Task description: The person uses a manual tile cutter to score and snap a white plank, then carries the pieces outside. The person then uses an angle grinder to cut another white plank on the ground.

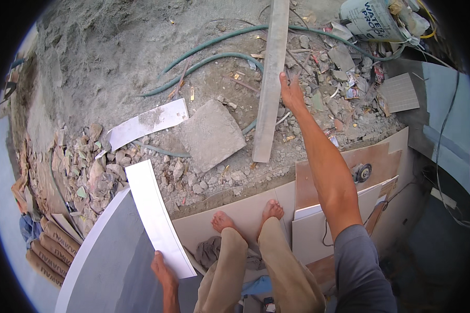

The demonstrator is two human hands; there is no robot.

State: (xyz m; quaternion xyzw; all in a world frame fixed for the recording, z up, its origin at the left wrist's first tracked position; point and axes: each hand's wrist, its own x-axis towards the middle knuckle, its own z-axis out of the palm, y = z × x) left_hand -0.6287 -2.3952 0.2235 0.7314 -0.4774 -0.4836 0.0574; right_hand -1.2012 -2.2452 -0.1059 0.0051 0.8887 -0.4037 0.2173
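My left hand [164, 271] grips the lower end of a white strip [159, 216], probably tile, near its left edge. The strip slants up and to the left, its far end by the rubble. My right arm reaches far forward, and my right hand [292, 95] is closed on the right edge of a long grey straightedge bar [271, 88]; some of its fingers are hidden. The bar's near end is close to a rough grey square slab [212, 135]. Another white strip [150, 122], smeared with dirt, lies left of the slab.
Broken rubble [96, 175] and a green hose [214, 49] spread over the sandy ground. A white bucket [371, 22] stands far right. Beside my right arm, an angle grinder [362, 172] rests on large tiles [326, 224]. Brown sacks [52, 253] are at left. My bare feet stand on pale tile.
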